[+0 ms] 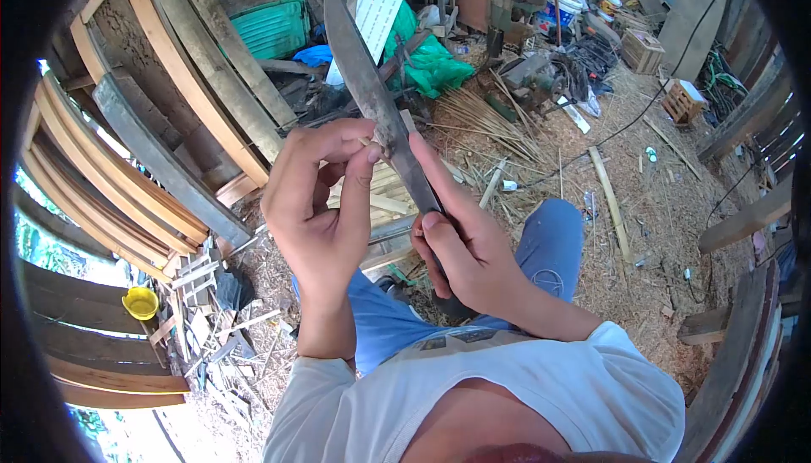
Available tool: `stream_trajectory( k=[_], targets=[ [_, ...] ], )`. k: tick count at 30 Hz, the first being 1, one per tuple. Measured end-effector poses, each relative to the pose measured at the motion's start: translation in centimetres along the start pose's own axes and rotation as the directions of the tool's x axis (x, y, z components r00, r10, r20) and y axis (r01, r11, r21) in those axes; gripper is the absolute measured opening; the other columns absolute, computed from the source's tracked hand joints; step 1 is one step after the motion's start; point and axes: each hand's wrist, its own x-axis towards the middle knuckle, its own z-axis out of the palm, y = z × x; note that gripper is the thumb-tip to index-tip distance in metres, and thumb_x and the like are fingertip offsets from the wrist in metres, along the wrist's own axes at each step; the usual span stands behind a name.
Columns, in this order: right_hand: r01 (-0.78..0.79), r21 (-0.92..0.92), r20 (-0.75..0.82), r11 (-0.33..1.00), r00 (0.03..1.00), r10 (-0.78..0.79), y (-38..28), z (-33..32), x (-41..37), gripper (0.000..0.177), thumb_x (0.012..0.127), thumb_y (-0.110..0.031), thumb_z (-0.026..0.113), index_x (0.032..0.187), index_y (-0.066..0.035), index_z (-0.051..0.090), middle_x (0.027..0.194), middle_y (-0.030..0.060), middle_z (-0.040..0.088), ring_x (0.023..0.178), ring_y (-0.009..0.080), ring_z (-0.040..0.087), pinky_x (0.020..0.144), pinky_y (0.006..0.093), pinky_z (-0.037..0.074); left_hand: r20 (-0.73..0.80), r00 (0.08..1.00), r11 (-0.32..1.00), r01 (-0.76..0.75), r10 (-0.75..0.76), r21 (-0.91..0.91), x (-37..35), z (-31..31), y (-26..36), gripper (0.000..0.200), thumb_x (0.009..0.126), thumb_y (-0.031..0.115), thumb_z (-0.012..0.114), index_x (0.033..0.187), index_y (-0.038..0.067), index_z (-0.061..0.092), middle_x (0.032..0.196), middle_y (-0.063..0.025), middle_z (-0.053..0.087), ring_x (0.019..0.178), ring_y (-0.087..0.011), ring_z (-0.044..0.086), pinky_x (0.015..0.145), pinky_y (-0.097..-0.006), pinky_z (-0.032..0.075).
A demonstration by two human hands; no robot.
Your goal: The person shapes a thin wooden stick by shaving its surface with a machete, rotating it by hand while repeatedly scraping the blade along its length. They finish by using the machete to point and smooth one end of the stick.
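A long machete (pixel 363 74) with a dark, stained blade points up and to the left, its tip near the top of the view. My right hand (pixel 465 243) is wrapped round its black handle, with the index finger stretched along the blade. Left of the blade, my left hand (pixel 325 180) pinches a small, thin piece of pale wood (pixel 365 141) between thumb and index finger, right at the blade's edge. The rest of that piece is hidden by the fingers and the blade.
Thin sticks (pixel 490 121) lie on the shaving-covered ground (pixel 625 176) ahead. Curved boards (pixel 186 66) lean at the left, near a yellow bowl (pixel 140 302). Green plastic (pixel 435 66), a wooden crate (pixel 642 51) and a dark cable (pixel 625 131) are farther off.
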Motion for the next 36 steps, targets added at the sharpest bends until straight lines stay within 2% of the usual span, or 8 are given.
stream_trajectory(
  k=[4, 10, 16, 19, 25, 28, 32, 36],
  targets=[
    [-0.12, 0.071, 0.079, 0.99, 0.99, 0.114, 1.0, -0.6, 0.7, 0.067, 0.101, -0.004, 0.035, 0.163, -0.021, 0.016, 0.062, -0.0049, 0.042, 0.045, 0.0033, 0.04, 0.046, 0.0223, 0.039, -0.041, 0.999, 0.999, 0.032, -0.032, 0.015, -0.1, -0.4, -0.5, 0.019, 0.088, -0.012, 0.067, 0.106, -0.004, 0.066, 0.1, -0.0087, 0.066, 0.087, -0.0107, 0.066, 0.071, -0.0223, 0.056],
    [-0.064, 0.068, 0.092, 0.996, 0.994, 0.057, 0.8, -0.3, 1.4, 0.066, 0.102, -0.005, 0.034, 0.163, -0.022, 0.017, 0.061, -0.0057, 0.041, 0.043, 0.0031, 0.04, 0.045, 0.0217, 0.04, -0.059, 0.997, 0.999, 0.043, -0.042, 0.01, -0.8, -1.0, -0.6, 0.021, 0.088, -0.013, 0.067, 0.108, -0.004, 0.064, 0.103, -0.0096, 0.065, 0.088, -0.0112, 0.066, 0.071, -0.0219, 0.057],
    [-0.244, 0.066, 0.212, 0.968, 0.951, 0.225, 1.0, -0.9, 1.5, 0.067, 0.1, -0.003, 0.035, 0.163, -0.022, 0.018, 0.062, -0.0058, 0.042, 0.045, 0.0034, 0.041, 0.046, 0.0227, 0.041, -0.128, 0.986, 0.994, 0.103, -0.107, -0.037, -1.5, -2.2, -0.4, 0.018, 0.09, -0.014, 0.063, 0.107, -0.007, 0.06, 0.104, -0.0117, 0.064, 0.09, -0.0137, 0.068, 0.074, -0.023, 0.059],
    [-0.054, 0.025, 0.195, 0.998, 0.98, 0.049, 1.0, -0.4, 1.5, 0.067, 0.101, -0.004, 0.036, 0.163, -0.023, 0.019, 0.061, -0.0059, 0.041, 0.046, 0.0034, 0.041, 0.046, 0.0228, 0.04, -0.121, 0.988, 0.995, 0.095, -0.095, -0.002, -2.3, -1.8, 0.1, 0.018, 0.09, -0.015, 0.063, 0.106, -0.009, 0.059, 0.102, -0.013, 0.063, 0.091, -0.0163, 0.068, 0.076, -0.0253, 0.06],
    [-0.256, 0.01, 0.208, 0.967, 0.946, 0.248, 3.4, -1.2, 0.7, 0.067, 0.101, -0.004, 0.038, 0.163, -0.021, 0.021, 0.06, -0.0046, 0.046, 0.047, 0.003, 0.041, 0.048, 0.0231, 0.039, -0.16, 0.982, 0.994, 0.108, -0.102, 0.03, -3.2, -2.4, 0.6, 0.019, 0.089, -0.015, 0.063, 0.106, -0.008, 0.058, 0.102, -0.014, 0.06, 0.089, -0.018, 0.068, 0.076, -0.0258, 0.061],
    [-0.196, 0.107, 0.252, 0.975, 0.954, 0.164, 2.4, -1.3, 0.2, 0.065, 0.102, -0.004, 0.033, 0.163, -0.019, 0.018, 0.073, -0.0028, 0.05, 0.045, 0.0016, 0.039, 0.044, 0.0182, 0.035, -0.168, 0.983, 0.997, 0.075, -0.075, -0.009, -3.8, -2.1, 0.9, 0.02, 0.089, -0.015, 0.063, 0.107, -0.008, 0.057, 0.103, -0.0138, 0.059, 0.089, -0.018, 0.068, 0.076, -0.0261, 0.061],
    [-0.137, 0.102, 0.23, 0.985, 0.967, 0.111, 4.0, -1.1, -0.7, 0.066, 0.101, -0.001, 0.037, 0.162, -0.019, 0.023, 0.075, -0.0042, 0.05, 0.048, 0.0003, 0.038, 0.047, 0.0181, 0.035, -0.182, 0.981, 0.995, 0.079, -0.068, 0.053, -5.0, -1.8, 1.7, 0.019, 0.09, -0.015, 0.063, 0.106, -0.008, 0.056, 0.102, -0.0136, 0.058, 0.088, -0.0183, 0.069, 0.074, -0.026, 0.062],
    [-0.2, -0.061, 0.252, 0.978, 0.945, 0.209, 4.6, -1.9, -1.2, 0.067, 0.099, 0.001, 0.038, 0.162, -0.018, 0.026, 0.088, -0.0023, 0.058, 0.056, 0.0004, 0.044, 0.052, 0.0192, 0.04, -0.227, 0.967, 0.987, 0.137, -0.114, 0.089, -5.9, -2.9, 2.4, 0.018, 0.09, -0.015, 0.062, 0.105, -0.008, 0.054, 0.099, -0.0135, 0.059, 0.087, -0.0212, 0.071, 0.075, -0.0275, 0.064]
  ],
)
